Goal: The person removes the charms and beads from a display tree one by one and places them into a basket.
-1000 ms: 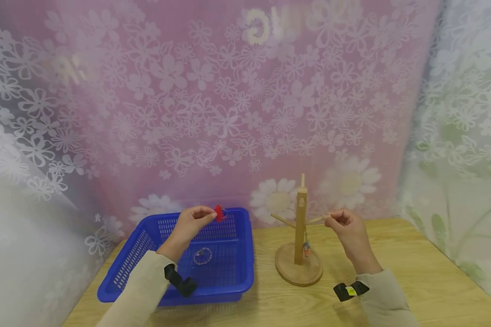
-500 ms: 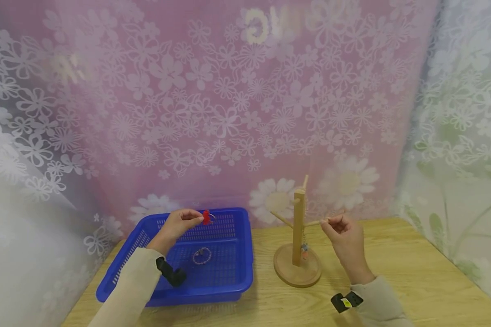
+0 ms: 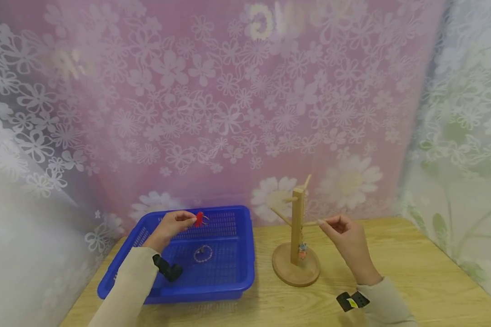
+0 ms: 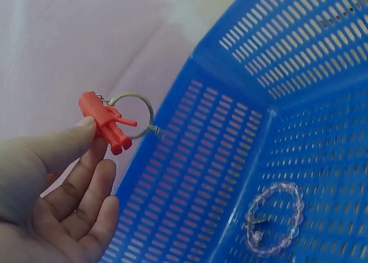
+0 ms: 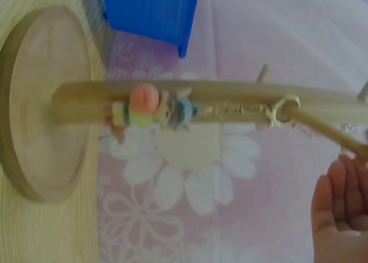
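Observation:
My left hand [image 3: 169,230] pinches a red figure keychain [image 4: 106,122] between thumb and finger, above the blue basket. Its metal ring [image 4: 150,109] sticks out free. At the right, my right hand [image 3: 348,243] pinches the outer end of a peg [image 3: 310,223] on a wooden stand [image 3: 296,227]. From that peg hangs a keychain with a small figurine [image 5: 144,99], pink, yellow and blue. Its ring [image 5: 276,120] loops round the peg close to the post. In the right wrist view, the fingertips are partly cut off at the edge.
The blue plastic basket [image 3: 229,291] stands on the wooden table [image 3: 270,309], left of the stand. On its floor lies a beaded bracelet [image 4: 299,211]. More pegs [image 3: 281,216] stick out from the stand. A flowered pink curtain [image 3: 212,113] hangs behind.
My left hand has moved left and slightly down with the red keychain. The stand has turned a little, bringing another upper peg into view, and my right hand has shifted slightly with its peg.

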